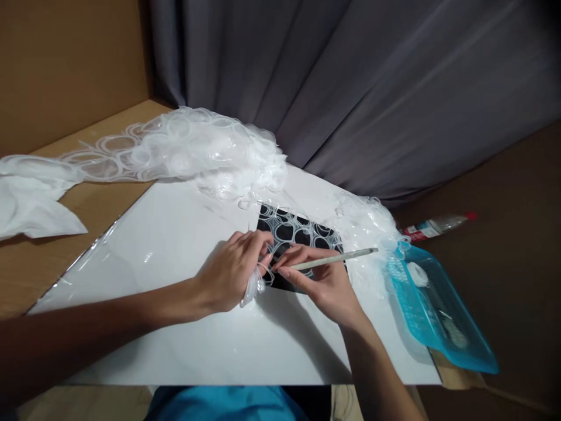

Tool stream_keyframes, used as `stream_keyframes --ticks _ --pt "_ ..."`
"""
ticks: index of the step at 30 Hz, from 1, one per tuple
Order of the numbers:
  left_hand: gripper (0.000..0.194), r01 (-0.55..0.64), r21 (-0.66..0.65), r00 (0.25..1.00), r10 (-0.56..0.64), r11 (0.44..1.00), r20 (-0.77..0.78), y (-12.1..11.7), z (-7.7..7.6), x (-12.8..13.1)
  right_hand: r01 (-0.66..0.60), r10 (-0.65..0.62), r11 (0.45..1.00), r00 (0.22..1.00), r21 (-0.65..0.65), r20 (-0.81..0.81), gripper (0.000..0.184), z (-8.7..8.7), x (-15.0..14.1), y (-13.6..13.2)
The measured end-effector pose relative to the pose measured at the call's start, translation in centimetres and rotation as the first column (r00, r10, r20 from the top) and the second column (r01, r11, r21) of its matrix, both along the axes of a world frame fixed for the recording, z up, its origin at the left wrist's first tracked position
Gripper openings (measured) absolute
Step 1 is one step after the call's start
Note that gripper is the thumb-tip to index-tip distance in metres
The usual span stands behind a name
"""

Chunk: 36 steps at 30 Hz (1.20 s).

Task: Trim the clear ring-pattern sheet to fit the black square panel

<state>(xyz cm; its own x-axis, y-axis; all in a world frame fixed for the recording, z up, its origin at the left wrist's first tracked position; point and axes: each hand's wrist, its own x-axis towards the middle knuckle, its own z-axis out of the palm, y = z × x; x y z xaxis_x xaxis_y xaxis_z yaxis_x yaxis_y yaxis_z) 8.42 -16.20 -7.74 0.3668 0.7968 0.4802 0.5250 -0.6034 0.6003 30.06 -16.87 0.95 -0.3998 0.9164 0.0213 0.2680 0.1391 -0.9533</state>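
In the head view, my left hand (232, 269) is closed, pinching a bunched end of sheer white circle-patterned material (252, 288). Close beside it, my right hand (326, 283) grips a slim pale rod-like tool (339, 258) like a pencil. The tool slants up to the right; its working tip is hidden by my fingers. Beneath both hands lies a black sheet (284, 233), with the material's pale rings spread over it. From there the material runs back into a large glossy white heap (197, 146).
A second white pile (368, 228) lies to the right. At the right edge, a blue plastic basket (473, 345) holds a white roll and another small item. Behind it lies a bottle with a red cap (438, 226). A grey curtain (350, 88) hangs behind the white board (175, 234).
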Motion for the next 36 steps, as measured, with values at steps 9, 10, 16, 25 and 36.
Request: stream_keyframes --ticks 9,10,16,25,36 --pt "0.027 0.205 0.113 0.973 -0.19 0.972 -0.129 -0.2 0.4 0.0 0.155 -0.179 0.969 0.977 0.194 0.116 0.018 -4.0 3.7 7.0" --pt "0.029 0.228 0.116 0.963 -0.206 0.967 -0.176 -0.2 0.3 0.1 0.159 -0.187 0.968 0.973 0.195 0.133 0.019 -4.8 3.8 7.6" --pt "0.051 0.215 0.024 0.897 -0.188 0.976 -0.4 0.0 -1.6 0.3 0.122 -0.139 0.984 0.981 0.128 0.134 0.023 -7.8 3.9 8.0" --pt "0.052 0.212 0.07 0.878 -0.159 0.975 -0.451 0.2 -1.8 0.4 0.103 -0.125 0.983 0.982 0.155 0.14 0.02 -8.1 4.0 7.7" --pt "0.049 0.179 0.157 0.846 -0.071 0.971 -0.528 -0.3 -1.7 0.5 0.103 -0.126 0.981 0.981 0.162 0.144 0.02 -8.0 3.7 7.2"
